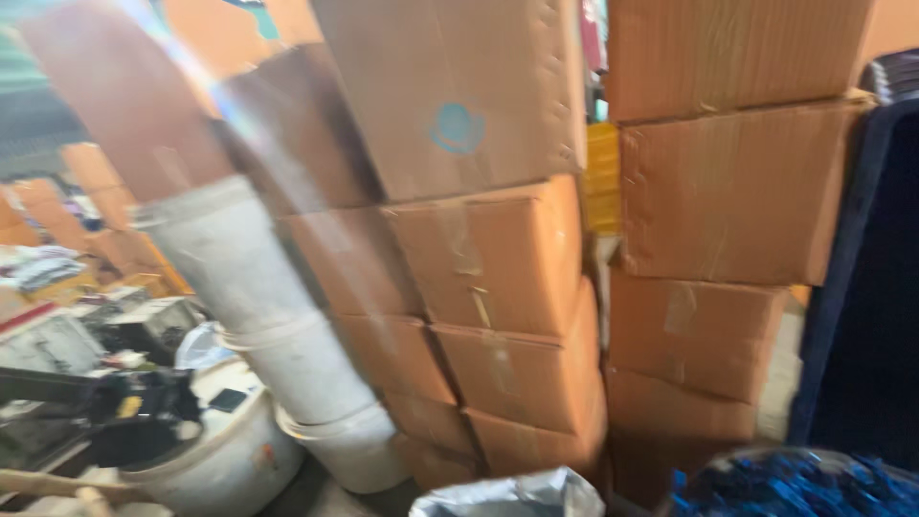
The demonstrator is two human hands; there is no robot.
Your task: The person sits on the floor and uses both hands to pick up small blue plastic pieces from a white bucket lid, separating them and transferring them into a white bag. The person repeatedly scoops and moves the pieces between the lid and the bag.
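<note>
Neither of my hands shows in the head view. The picture is blurred by motion. Straight ahead rise two stacks of brown cardboard boxes [498, 258] sealed with tape; the right stack [728, 191] stands a narrow gap away. A leaning column of stacked white buckets [278, 316] rests against the left stack. At the bottom right lies a round container of small blue pieces [795, 483].
A dark blue plastic crate or chair [871, 287] fills the right edge. A silvery bag [517, 496] sits at the bottom centre. A white tub [225, 464] with dark items and a cluttered bench [57, 335] lie at left. Yellow crates [601, 177] show between the stacks.
</note>
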